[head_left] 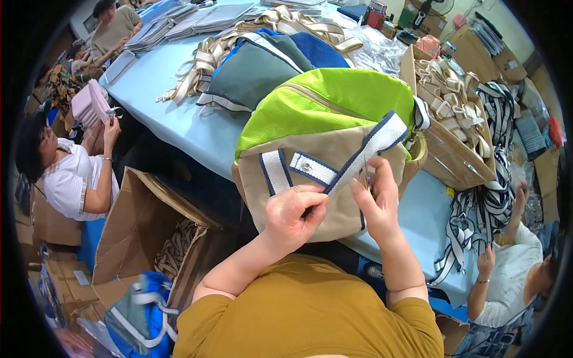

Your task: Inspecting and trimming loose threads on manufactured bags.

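A bag (310, 113) with a lime green top and tan front lies on the light blue table (179, 128) just in front of me. A white strap with navy edges (364, 152) runs across its tan front. My left hand (292, 215) pinches the strap's lower end against the bag. My right hand (377, 197) grips the same strap a little to the right, with a small thin tool between the fingers that is hard to make out.
More bags, grey and blue (262, 62), and beige straps (286, 21) pile up behind. A cardboard box of strap pieces (453, 119) stands at right, another open box (149, 232) at lower left. Seated people work at left (71, 173) and lower right (507, 280).
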`<state>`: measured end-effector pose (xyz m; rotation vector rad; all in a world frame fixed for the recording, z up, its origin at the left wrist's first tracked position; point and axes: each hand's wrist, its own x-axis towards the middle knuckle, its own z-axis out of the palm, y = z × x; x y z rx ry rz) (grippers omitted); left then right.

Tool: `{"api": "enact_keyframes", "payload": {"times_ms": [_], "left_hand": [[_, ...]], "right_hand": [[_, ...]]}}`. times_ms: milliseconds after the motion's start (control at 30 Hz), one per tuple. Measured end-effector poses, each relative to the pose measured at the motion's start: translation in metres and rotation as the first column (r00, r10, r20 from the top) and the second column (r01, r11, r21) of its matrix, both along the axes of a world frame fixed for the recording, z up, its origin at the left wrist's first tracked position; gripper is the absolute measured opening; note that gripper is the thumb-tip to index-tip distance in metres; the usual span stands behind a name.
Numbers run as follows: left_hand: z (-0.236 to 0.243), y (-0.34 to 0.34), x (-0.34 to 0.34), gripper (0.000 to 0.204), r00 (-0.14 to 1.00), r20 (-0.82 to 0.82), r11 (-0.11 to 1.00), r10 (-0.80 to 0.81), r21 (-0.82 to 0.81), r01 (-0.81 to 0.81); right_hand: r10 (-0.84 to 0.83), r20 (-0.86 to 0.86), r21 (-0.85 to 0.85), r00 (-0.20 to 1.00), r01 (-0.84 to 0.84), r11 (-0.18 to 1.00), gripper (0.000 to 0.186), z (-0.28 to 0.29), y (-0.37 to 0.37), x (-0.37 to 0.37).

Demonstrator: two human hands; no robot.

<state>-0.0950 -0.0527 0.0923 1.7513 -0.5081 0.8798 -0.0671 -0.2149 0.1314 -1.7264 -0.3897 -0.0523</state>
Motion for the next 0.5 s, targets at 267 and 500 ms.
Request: {"api": "enact_keyframes", "payload": {"times_ms": [267,500], "left_hand": [[0.007,0.058,-0.010,0.005,0.962,0.070,0.957,0.265,0.103,-0.271],[0.024,0.064,-0.024,0.033,0.935,-0.245,0.955,0.257,0.210,-0.208]], "right_hand": [[0.083,-0.233,0.389,0.969,0.015,0.921,0.015,-0.009,0.011,0.004],[-0.006,-0.183,0.484,0.983,0.095,0.870,0.018,-0.010,0.026,-0.013]]}}
